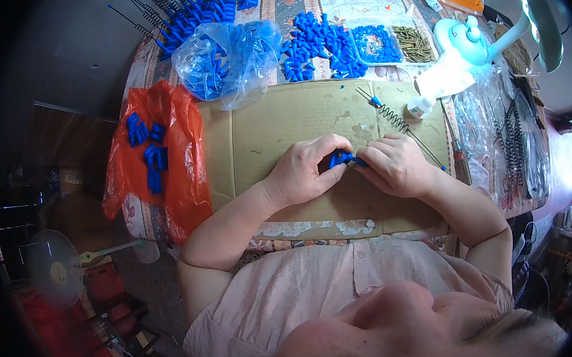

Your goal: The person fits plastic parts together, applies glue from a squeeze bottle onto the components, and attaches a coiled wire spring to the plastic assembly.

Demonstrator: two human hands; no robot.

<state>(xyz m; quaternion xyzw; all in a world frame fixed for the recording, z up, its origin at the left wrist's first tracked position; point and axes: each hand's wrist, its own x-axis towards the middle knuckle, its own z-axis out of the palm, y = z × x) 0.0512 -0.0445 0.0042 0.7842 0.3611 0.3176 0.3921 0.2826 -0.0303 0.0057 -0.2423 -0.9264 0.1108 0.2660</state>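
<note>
Over the middle of the cardboard sheet (276, 126), my left hand (304, 170) pinches a small blue plastic part (340, 157) between thumb and fingers. My right hand (396, 164) is closed close beside it, gripping a narrow blue end (359, 162) that meets this part. Whether the two are one piece or separate is hidden by the fingers. Beyond my right hand lies a black coil spring (393, 118) on a thin rod, with a blue cone at its upper end and a small blue tip at its lower end.
Left is a red plastic bag (181, 146) with blue parts; behind it, a clear bag (237, 56) of blue pieces. Blue cones (316, 44) lie piled beside a divided tray (394, 63) of blue and brass pieces. A white bottle (419, 107), screwdriver (459, 156) and lamp (465, 43) stand right.
</note>
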